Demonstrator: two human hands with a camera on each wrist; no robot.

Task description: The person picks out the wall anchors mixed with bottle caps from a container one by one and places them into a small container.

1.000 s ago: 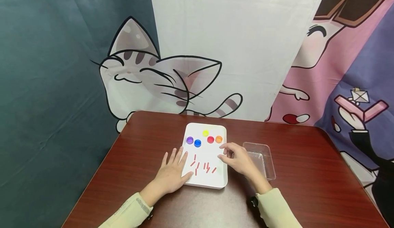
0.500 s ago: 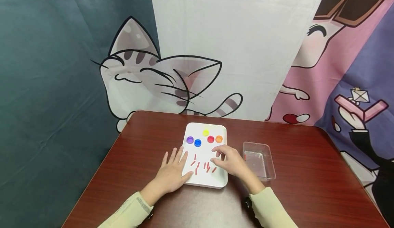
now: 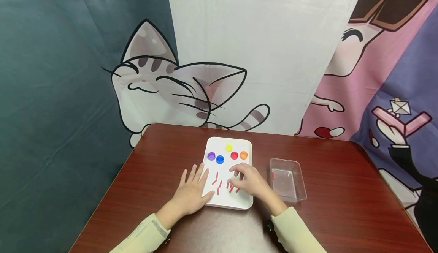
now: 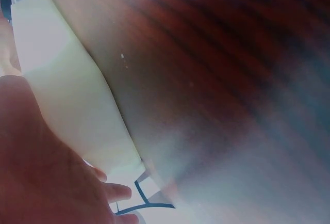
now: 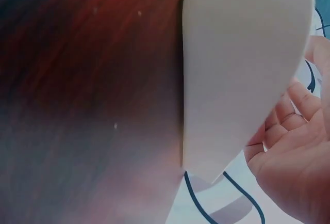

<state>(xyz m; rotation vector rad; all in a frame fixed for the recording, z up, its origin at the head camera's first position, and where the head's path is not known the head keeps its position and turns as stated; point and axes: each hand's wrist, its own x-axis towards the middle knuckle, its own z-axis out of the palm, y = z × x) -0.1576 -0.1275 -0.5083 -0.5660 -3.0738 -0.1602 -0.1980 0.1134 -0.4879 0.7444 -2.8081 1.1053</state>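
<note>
A white tray (image 3: 227,205) lies on the table, holding several short red sticks (image 3: 218,190) scattered over its near half. My left hand (image 3: 189,195) rests with fingers spread on the tray's left edge, thumb over its near corner. Above the tray's right side is my right hand (image 3: 249,181), fingers bent, with thumb and forefinger apart over a cluster of red sticks. It partly hides those sticks, and nothing shows between its fingertips. In the right wrist view the tray's side (image 5: 242,64) covers part of this hand (image 5: 294,152).
Small round purple (image 3: 211,156), blue (image 3: 220,159), yellow (image 3: 229,147), red (image 3: 234,155) and orange (image 3: 243,155) cups stand in the tray's far half. To the right, a clear plastic box (image 3: 288,198) holds a red stick (image 3: 272,175). A printed cloth (image 3: 273,55) hangs behind the table.
My right hand has moved left from the tray's right edge to above the sticks, uncovering more of the clear box and the red stick in it. The left hand stays put.
</note>
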